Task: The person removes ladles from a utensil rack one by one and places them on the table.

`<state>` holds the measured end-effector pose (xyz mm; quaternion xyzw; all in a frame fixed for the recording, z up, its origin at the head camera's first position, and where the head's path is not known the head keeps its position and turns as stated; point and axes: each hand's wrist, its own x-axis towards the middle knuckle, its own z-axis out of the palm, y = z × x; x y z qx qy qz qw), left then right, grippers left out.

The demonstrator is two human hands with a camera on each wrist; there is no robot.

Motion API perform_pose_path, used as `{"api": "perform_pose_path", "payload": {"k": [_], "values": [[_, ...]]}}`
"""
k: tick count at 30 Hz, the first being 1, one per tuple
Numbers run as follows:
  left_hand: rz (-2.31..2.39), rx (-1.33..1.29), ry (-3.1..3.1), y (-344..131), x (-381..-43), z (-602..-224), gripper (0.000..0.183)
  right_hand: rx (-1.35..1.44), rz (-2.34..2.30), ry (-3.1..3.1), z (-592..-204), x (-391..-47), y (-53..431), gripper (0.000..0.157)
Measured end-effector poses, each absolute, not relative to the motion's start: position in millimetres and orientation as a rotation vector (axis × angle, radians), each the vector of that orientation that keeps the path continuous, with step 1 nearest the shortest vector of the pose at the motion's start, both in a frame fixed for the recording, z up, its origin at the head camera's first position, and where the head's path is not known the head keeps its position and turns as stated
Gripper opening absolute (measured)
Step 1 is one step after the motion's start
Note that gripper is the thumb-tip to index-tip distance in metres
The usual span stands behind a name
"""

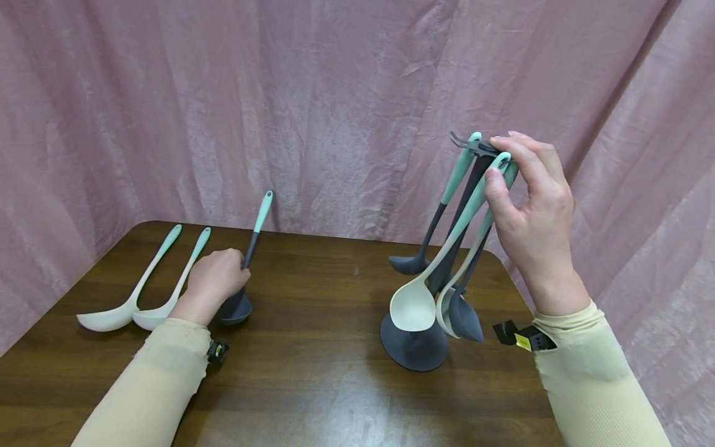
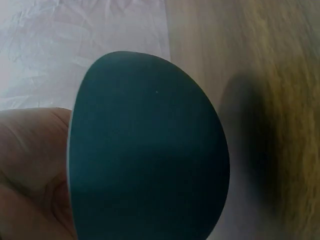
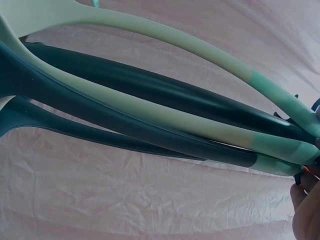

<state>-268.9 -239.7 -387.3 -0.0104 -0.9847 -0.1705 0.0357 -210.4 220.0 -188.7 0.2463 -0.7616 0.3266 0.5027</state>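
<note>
My left hand (image 1: pixel 218 276) grips a dark grey ladle (image 1: pixel 236 309) with a mint handle end, on the left side of the table. Its dark bowl (image 2: pixel 150 150) fills much of the left wrist view, close over the wood. My right hand (image 1: pixel 533 195) holds the top of a dark utensil stand (image 1: pixel 414 351), fingers on its hooked crown and thumb against a mint handle. That handle belongs to a white ladle (image 1: pixel 413 304) hanging at the front. Beside it hang a second white utensil (image 1: pixel 445 310) and dark utensils (image 1: pixel 466 320). In the right wrist view, fingers (image 3: pixel 307 205) show at the handle ends.
Two white utensils with mint handles, one (image 1: pixel 112 318) at the far left and another (image 1: pixel 151 318) next to it, lie on the brown wooden table (image 1: pixel 313 323). A pink curtain (image 1: pixel 335 112) hangs behind the table's back edge.
</note>
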Motion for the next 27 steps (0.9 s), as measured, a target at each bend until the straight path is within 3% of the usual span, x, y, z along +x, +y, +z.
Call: {"api": "perform_pose_path", "payload": {"k": [27], "values": [[-0.534,0.041,-3.149,-253,-269,-397,0.020,0.594,0.803,-1.852,-188,-208,219,0.038]]}}
